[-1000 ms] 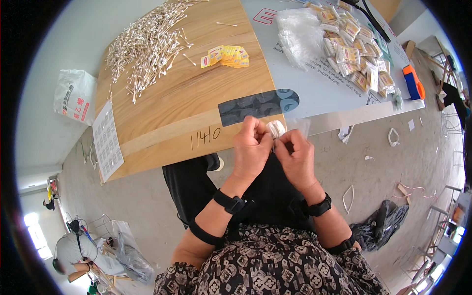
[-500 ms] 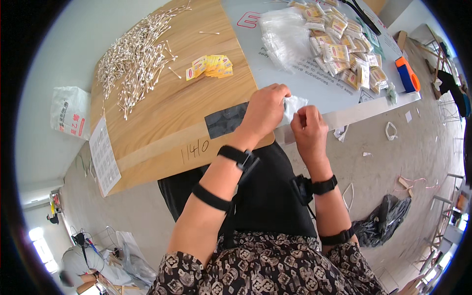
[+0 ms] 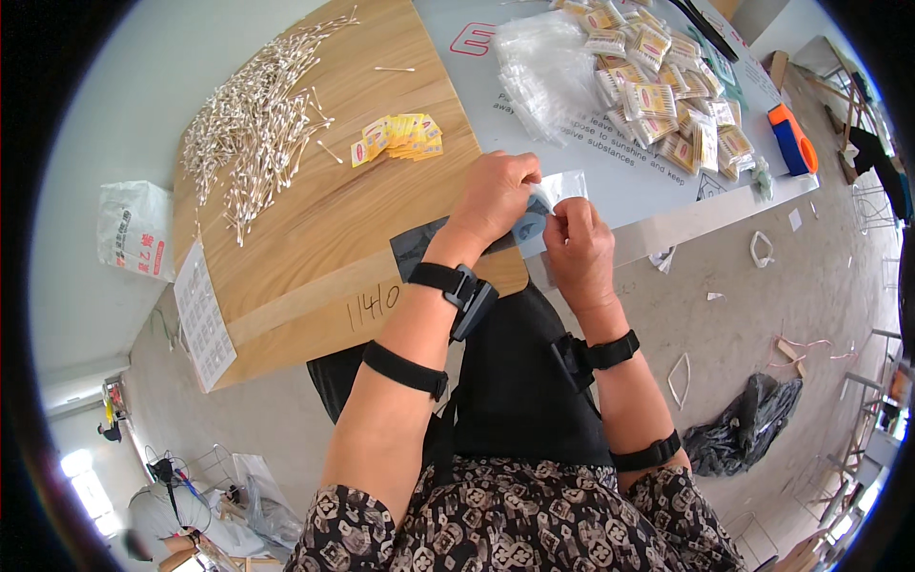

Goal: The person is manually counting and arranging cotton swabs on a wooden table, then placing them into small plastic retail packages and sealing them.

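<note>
At the far left, I locate a white plastic bag beside the wooden table; from my station I cannot tell its contents. Next, a printed sheet of paper lies over the table's left corner. Behind it, a large heap of cotton swabs rests loose on the wood, outside any container; a few single swabs lie apart from the heap. To the right, small yellow cards overlap in a loose fan.

The left hand is above the table's right part, fingers curled together and clamped on the left side of a small clear bag. Beyond it, a stack of clear bags lies flat on the grey sheet. The small clear bag is between the two hands, above the near edge of the grey sheet; I cannot tell what it contains. The right hand pinches its near edge, thumb and fingers closed.

Right of the stack, I observe a pile of filled packets: clear bags, each showing swabs and a yellow card inside. On the floor lies a crumpled black plastic bag, contents hidden. An orange and blue tape dispenser stands beside the packets.
</note>
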The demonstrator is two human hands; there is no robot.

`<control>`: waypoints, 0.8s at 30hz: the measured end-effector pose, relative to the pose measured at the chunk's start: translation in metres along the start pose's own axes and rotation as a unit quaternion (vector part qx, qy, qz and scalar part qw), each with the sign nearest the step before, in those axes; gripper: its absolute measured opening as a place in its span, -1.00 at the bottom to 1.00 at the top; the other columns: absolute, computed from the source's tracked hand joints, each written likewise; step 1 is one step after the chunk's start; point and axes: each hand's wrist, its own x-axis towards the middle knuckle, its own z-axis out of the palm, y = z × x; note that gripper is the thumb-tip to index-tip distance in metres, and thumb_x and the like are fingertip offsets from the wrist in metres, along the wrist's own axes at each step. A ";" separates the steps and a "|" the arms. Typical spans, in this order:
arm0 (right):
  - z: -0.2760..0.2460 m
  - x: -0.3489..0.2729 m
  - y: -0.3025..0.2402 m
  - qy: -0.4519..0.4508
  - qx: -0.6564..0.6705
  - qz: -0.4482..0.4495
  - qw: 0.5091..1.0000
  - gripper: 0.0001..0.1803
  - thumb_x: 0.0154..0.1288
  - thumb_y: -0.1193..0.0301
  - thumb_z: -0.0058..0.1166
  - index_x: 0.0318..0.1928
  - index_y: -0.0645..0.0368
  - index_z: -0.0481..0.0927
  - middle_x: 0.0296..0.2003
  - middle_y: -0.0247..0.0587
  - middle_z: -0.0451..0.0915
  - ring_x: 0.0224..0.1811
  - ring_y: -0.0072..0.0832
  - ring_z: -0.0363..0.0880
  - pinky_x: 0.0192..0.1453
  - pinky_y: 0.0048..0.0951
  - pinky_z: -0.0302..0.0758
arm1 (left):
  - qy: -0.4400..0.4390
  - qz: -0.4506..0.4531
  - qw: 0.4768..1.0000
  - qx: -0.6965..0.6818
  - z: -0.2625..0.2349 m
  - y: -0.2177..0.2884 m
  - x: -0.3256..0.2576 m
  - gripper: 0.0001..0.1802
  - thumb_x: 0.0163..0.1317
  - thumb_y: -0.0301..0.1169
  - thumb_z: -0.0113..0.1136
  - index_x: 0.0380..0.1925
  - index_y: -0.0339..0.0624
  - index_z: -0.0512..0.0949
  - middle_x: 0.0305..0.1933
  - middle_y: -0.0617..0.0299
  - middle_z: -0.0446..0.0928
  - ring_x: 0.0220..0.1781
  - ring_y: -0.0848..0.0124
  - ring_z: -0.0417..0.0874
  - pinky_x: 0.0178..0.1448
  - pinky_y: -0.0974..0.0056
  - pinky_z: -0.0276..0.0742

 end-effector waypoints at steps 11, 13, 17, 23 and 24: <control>0.007 -0.002 -0.014 -0.020 -0.058 -0.086 0.994 -0.81 0.15 0.58 0.13 -0.31 0.18 0.36 -0.46 -0.07 0.45 -0.41 -0.07 0.53 -0.37 -0.15 0.52 | -0.016 -0.053 0.996 -0.067 -0.022 0.000 -0.007 -0.87 0.11 -0.57 0.10 -0.34 -0.28 0.61 -0.46 0.06 0.62 -0.43 0.35 0.61 -0.27 0.30 0.52; 0.010 -0.003 -0.011 -0.025 -0.064 -0.086 0.994 -0.81 0.15 0.58 0.13 -0.32 0.17 0.35 -0.46 -0.08 0.45 -0.41 -0.08 0.53 -0.37 -0.16 0.52 | -0.019 -0.051 0.997 -0.062 -0.022 -0.002 -0.006 -0.84 0.13 -0.55 0.09 -0.31 -0.28 0.62 -0.46 0.04 0.63 -0.43 0.32 0.63 -0.27 0.29 0.53; 0.013 -0.002 -0.011 -0.036 -0.064 -0.106 0.992 -0.79 0.14 0.57 0.12 -0.36 0.17 0.32 -0.48 -0.10 0.42 -0.43 -0.10 0.53 -0.37 -0.17 0.53 | -0.014 -0.030 0.999 -0.038 -0.021 -0.002 -0.005 -0.81 0.20 -0.43 0.11 -0.28 -0.25 0.66 -0.39 -0.05 0.64 -0.36 0.16 0.67 -0.23 0.20 0.55; 0.011 -0.001 -0.010 -0.060 -0.070 -0.126 0.988 -0.82 0.14 0.57 0.09 -0.36 0.18 0.32 -0.49 -0.12 0.39 -0.45 -0.12 0.51 -0.38 -0.19 0.53 | -0.059 -0.027 0.997 0.030 -0.020 0.001 0.000 -0.78 0.23 -0.32 0.16 -0.37 -0.28 0.63 -0.40 -0.11 0.59 -0.34 0.00 0.63 -0.25 0.09 0.51; 0.012 -0.002 -0.012 -0.060 -0.069 -0.126 0.988 -0.82 0.14 0.57 0.09 -0.36 0.18 0.32 -0.49 -0.12 0.39 -0.45 -0.12 0.51 -0.38 -0.19 0.53 | -0.075 -0.027 0.996 0.048 -0.022 -0.001 0.001 -0.76 0.24 -0.31 0.15 -0.40 -0.29 0.61 -0.42 -0.13 0.56 -0.35 -0.02 0.61 -0.26 0.07 0.48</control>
